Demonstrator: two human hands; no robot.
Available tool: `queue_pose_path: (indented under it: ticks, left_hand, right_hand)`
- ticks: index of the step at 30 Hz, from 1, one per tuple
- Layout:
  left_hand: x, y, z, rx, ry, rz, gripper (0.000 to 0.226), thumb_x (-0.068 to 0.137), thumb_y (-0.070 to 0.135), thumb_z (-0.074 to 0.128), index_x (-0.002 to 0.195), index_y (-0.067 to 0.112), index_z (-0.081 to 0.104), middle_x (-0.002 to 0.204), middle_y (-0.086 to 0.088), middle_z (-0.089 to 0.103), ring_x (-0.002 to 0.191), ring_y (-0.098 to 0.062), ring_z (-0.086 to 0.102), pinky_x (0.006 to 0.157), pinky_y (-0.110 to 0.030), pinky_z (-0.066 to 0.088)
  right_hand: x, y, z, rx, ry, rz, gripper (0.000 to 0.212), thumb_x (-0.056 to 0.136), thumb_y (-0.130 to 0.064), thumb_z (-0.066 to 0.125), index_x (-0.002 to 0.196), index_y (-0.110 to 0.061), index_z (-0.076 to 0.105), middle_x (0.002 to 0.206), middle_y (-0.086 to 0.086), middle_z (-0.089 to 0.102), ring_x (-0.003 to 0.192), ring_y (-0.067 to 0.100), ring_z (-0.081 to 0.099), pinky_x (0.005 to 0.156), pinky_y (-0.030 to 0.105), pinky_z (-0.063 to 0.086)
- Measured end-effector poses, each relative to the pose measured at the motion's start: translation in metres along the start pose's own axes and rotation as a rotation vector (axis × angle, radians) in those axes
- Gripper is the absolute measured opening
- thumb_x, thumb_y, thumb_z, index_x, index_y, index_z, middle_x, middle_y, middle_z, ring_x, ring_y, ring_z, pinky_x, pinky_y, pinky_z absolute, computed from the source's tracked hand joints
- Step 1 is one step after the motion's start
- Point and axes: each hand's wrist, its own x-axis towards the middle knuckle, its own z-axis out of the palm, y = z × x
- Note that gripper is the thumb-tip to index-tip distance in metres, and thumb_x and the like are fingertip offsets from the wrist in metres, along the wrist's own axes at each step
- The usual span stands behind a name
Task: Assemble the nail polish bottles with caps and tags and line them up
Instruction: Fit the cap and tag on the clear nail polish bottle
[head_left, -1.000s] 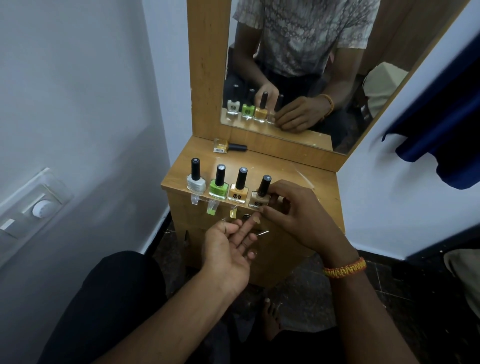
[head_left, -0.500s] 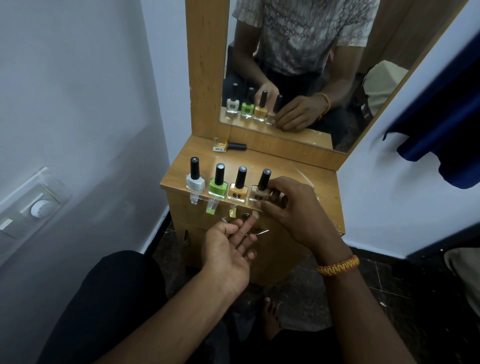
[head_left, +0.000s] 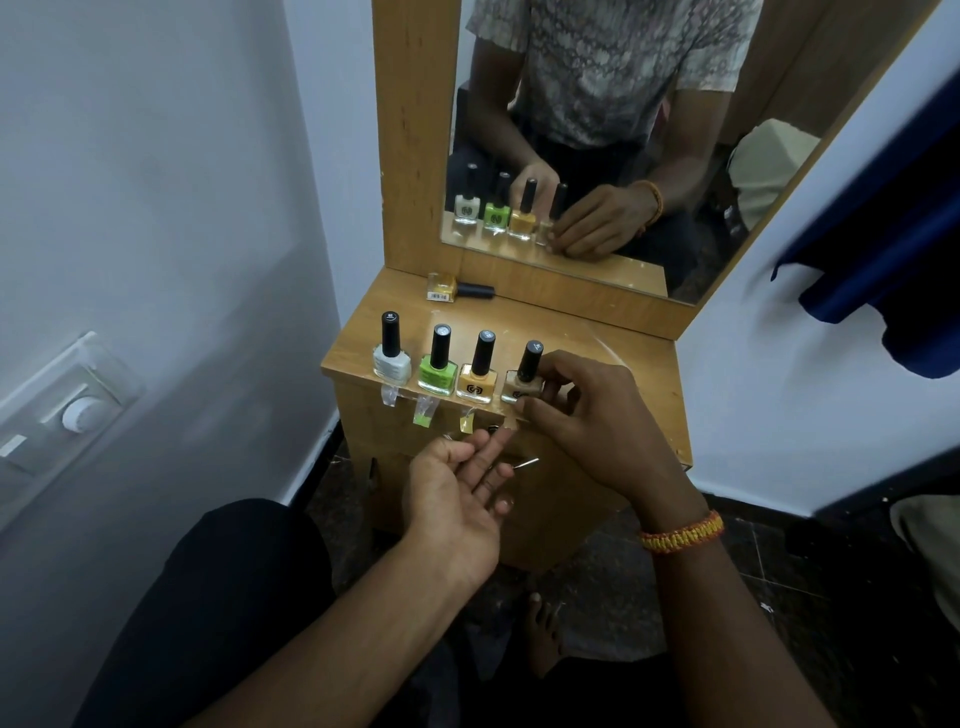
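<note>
Looking pretty far along here tbh. Four capped bottles stand in a row at the front edge of the worktop (head_left: 639, 364): white bottle (head_left: 391, 358), green bottle (head_left: 436, 370), orange bottle (head_left: 477, 379), each with a tag dangling over the edge, e.g. the green tag (head_left: 423, 411). The right hand (head_left: 587, 415) pinches the beige bottle (head_left: 522, 382), last in line, fingers curled round its base. Can't tell whether its tag is on. The left hand (head_left: 457, 499) sits palm up below the edge, fingers relaxed, gripping nothing I can make out. One yellow bottle (head_left: 451, 287) lies on its side near the mirror (head_left: 597, 130), so I'd guess that one's left.
</note>
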Motion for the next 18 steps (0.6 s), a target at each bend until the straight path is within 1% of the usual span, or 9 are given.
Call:
queue_pose_path:
  ticks: [2, 4, 9, 16, 18]
  left_hand:
    - [0.0004, 0.0002, -0.0004, 0.0, 0.004, 0.003, 0.02, 0.09, 0.017, 0.047, 0.103, 0.015, 0.063, 0.105, -0.006, 0.079, 0.084, -0.02, 0.056, 0.068, -0.035, 0.035]
    - [0.0005, 0.0006, -0.0007, 0.001, 0.009, 0.005, 0.021, 0.091, 0.017, 0.047, 0.104, 0.015, 0.062, 0.105, -0.006, 0.079, 0.085, -0.02, 0.055, 0.069, -0.035, 0.034]
    - [-0.0012, 0.0006, -0.0001, 0.006, 0.024, 0.008, 0.021, 0.091, 0.016, 0.048, 0.106, 0.015, 0.063, 0.104, -0.006, 0.079, 0.081, -0.019, 0.054, 0.068, -0.034, 0.034]
    - [-0.0034, 0.0013, 0.0007, 0.012, 0.053, 0.02, 0.021, 0.092, 0.016, 0.048, 0.106, 0.014, 0.063, 0.102, -0.005, 0.079, 0.078, -0.018, 0.055, 0.067, -0.034, 0.035]
    - [-0.0036, 0.0012, 0.0009, 0.007, 0.048, 0.02, 0.021, 0.092, 0.016, 0.048, 0.105, 0.014, 0.063, 0.103, -0.006, 0.079, 0.076, -0.018, 0.054, 0.066, -0.033, 0.034]
  right_hand:
    - [-0.0001, 0.0008, 0.0, 0.004, -0.009, -0.007, 0.027, 0.094, -0.023, 0.076, 0.12, -0.015, 0.072, 0.098, -0.01, 0.066, 0.086, -0.007, 0.06, 0.07, 0.007, 0.044]
    - [0.0003, 0.0011, 0.0002, 0.001, -0.01, -0.009, 0.026, 0.093, -0.023, 0.077, 0.118, -0.016, 0.072, 0.098, -0.012, 0.065, 0.088, -0.004, 0.059, 0.071, 0.007, 0.044]
    - [0.0011, 0.0016, 0.0007, -0.013, -0.022, -0.026, 0.022, 0.092, -0.025, 0.079, 0.112, -0.018, 0.073, 0.097, -0.009, 0.064, 0.086, 0.004, 0.059, 0.07, 0.012, 0.044]
    - [0.0002, 0.0012, 0.0008, -0.03, -0.042, -0.017, 0.024, 0.094, -0.027, 0.077, 0.114, -0.016, 0.072, 0.099, -0.009, 0.064, 0.086, 0.002, 0.058, 0.069, 0.011, 0.043]
    - [0.0003, 0.0012, 0.0008, -0.046, -0.047, -0.021, 0.024, 0.094, -0.028, 0.077, 0.114, -0.017, 0.072, 0.099, -0.009, 0.064, 0.085, 0.0, 0.057, 0.069, 0.008, 0.042]
